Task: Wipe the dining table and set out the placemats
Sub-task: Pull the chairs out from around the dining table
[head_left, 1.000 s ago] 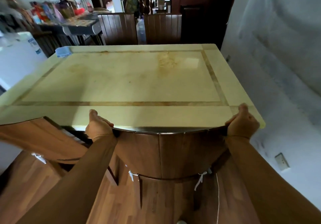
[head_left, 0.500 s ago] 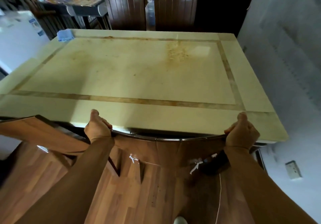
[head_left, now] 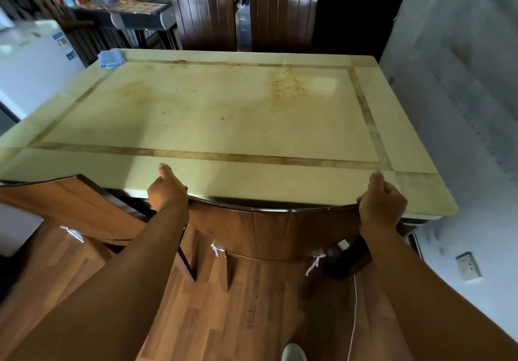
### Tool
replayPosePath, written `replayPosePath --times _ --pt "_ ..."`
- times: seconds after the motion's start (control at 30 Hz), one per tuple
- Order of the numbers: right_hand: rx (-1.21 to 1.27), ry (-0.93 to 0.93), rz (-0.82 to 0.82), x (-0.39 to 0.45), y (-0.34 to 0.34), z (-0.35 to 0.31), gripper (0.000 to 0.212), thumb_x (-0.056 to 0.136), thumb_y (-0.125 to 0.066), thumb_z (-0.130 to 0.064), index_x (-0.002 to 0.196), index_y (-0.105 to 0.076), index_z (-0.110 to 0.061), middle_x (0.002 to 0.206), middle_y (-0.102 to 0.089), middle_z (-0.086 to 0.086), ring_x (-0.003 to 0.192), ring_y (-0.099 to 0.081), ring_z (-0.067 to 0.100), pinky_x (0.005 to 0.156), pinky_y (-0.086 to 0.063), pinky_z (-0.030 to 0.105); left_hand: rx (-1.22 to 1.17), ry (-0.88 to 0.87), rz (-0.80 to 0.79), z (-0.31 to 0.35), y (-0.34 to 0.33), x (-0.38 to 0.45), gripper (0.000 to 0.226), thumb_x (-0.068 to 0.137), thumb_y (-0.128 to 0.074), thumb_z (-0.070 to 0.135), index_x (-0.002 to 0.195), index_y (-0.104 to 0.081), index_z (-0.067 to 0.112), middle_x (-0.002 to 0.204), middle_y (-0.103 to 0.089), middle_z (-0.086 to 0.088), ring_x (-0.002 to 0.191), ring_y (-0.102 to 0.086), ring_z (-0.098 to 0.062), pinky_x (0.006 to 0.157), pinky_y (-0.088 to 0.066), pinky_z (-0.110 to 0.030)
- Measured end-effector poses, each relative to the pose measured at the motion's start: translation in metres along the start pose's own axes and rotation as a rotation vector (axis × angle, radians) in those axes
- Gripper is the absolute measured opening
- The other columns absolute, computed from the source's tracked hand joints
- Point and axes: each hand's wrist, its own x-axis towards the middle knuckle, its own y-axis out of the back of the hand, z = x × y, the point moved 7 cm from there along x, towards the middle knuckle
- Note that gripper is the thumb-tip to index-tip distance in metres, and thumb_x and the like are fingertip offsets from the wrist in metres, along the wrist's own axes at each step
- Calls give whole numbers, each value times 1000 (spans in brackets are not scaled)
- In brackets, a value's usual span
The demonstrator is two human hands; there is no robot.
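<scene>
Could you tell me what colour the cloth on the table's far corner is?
Light blue cloth, seen in the head view.

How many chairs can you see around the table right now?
4: two at the far side, one at the near edge gripped by both hands, one beside it to the left. Others may be hidden.
</scene>
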Motion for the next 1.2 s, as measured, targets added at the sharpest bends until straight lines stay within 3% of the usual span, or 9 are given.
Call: replayPosePath --times 0.1,0.27,0.43,0.57,0.7,0.9,1.0,1.13,1.2 --pt "-53 16 -32 -5 1 -4 45 91 -48 -34 58 -53 -5 58 -51 12 55 -44 21 55 -37 33 158 -190 80 11 3 -15 42 93 -40 40 69 -51 7 64 -50 -7 67 -47 -23 60 -34 -29" --pt "-140 44 -73 -9 2 -8 44 95 -45 -32 58 -49 -8 64 -51 14 63 -46 25 60 -37 35 186 -246 69 7 5 -24 16 88 -54 26 92 -53 10 85 -57 -8 82 -57 -30 68 -38 -31" --pt "-210 11 -119 -7 1 -13 44 97 -43 -33 67 -55 -3 68 -54 13 66 -49 26 61 -36 32 243 -262 20 12 2 -21 23 90 -52 24 103 -55 6 100 -64 -15 78 -52 -24 68 -37 -29" --pt "-248 -60 -199 -8 0 -11 37 96 -43 -37 84 -58 -5 74 -55 6 64 -48 18 55 -33 28 301 -247 -46 11 2 -23 35 89 -53 29 114 -50 6 116 -55 -19 88 -55 -28 71 -40 -32" --pt "-172 -110 -208 -14 3 -2 18 94 -52 -31 100 -48 -15 79 -47 -6 68 -45 8 51 -32 23 385 -218 -91 6 -7 -46 43 87 -57 21 124 -40 8 133 -32 -20 115 -44 -37 92 -43 -44" --pt "-208 -144 -206 -15 -1 3 13 92 -48 -11 104 -43 -15 84 -47 1 67 -44 11 49 -33 25 346 -161 -145 8 -8 -55 34 85 -50 5 117 -42 12 131 -27 -16 114 -41 -35 95 -43 -44" --pt "-217 -130 -165 -12 -4 1 11 91 -47 -8 100 -44 -12 87 -48 4 65 -44 12 50 -33 25 328 -171 -136 10 -8 -53 29 84 -49 3 111 -44 13 130 -28 -14 112 -42 -35 93 -44 -44" --pt "-204 -129 -153 -14 -11 1 10 92 -46 -8 101 -46 -10 90 -50 7 66 -45 14 61 -39 31 323 -190 -147 14 -11 -44 22 84 -48 3 99 -41 18 129 -29 -14 112 -40 -35 91 -42 -42" --pt "-203 -116 -152 -14 -15 1 8 92 -46 -9 100 -46 -9 89 -49 7 65 -44 14 58 -37 28 334 -200 -156 15 -13 -37 22 85 -46 4 98 -38 19 129 -28 -14 112 -40 -35 89 -41 -39"
